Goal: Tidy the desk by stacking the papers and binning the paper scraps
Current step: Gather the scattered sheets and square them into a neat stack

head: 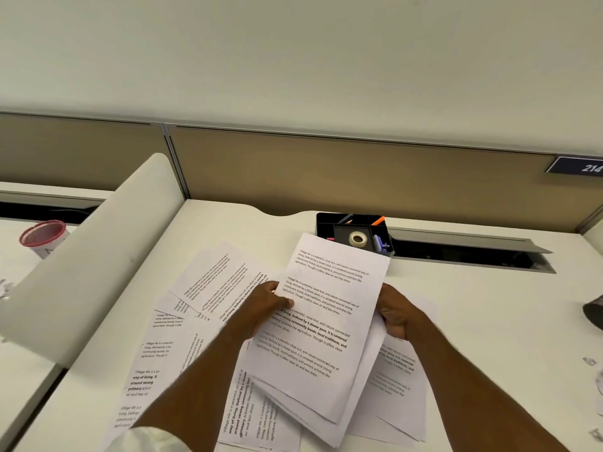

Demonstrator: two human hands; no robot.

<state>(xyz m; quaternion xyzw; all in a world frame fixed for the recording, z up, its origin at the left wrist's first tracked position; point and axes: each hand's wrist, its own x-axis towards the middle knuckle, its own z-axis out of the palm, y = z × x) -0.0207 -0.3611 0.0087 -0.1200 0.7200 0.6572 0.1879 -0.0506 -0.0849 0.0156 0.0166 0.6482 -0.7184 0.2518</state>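
Clock bearings run from the stack I hold, with 12 pointing away from me.

1. At 6 to 9 o'clock: loose papers [251, 412], printed, overlapping and fanned flat on the desk [483, 308].
2. At 4 o'clock: further sheets [399, 380], flat, partly under the stack.
3. At 3 to 4 o'clock: paper scraps [590, 361] by the desk's right edge, well apart from my hands.
4. Centre: stack of papers [313, 340], tilted, held above the loose papers.
5. At 9 o'clock: my left hand [266, 305], thumb pressed on the top sheet, fingers curled under the left edge.
6. At 3 o'clock: my right hand [396, 316], fingers closed round the right edge.
7. At 12 o'clock: black organiser tray [326, 223] with a tape roll [358, 238] and pens.
8. At 10 o'clock: pink mesh cup [42, 234], beyond the white divider [98, 256].
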